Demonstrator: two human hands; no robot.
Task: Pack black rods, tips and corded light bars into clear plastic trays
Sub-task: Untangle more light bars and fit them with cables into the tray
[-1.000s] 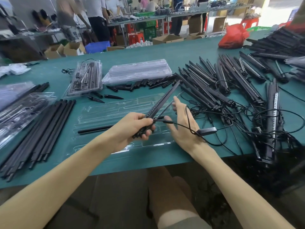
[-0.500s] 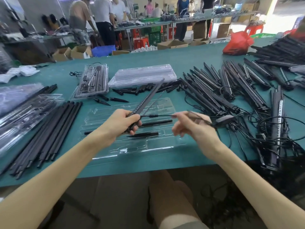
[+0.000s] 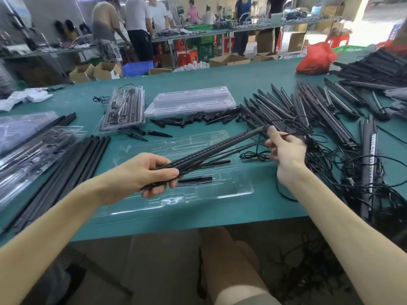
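Black slim light bars [image 3: 220, 148] | left hand [image 3: 141, 175] fingers [image 3: 167, 172] wrap them | right hand [image 3: 286, 150] pinches cord [image 3: 290, 134]

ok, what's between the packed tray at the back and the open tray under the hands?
Head view: a few loose black tips on the green table, between packed tray and open tray.

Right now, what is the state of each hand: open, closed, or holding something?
Left hand: closed around the near end of the black light bars.
Right hand: closed, pinching a black cord by the bars' far end.
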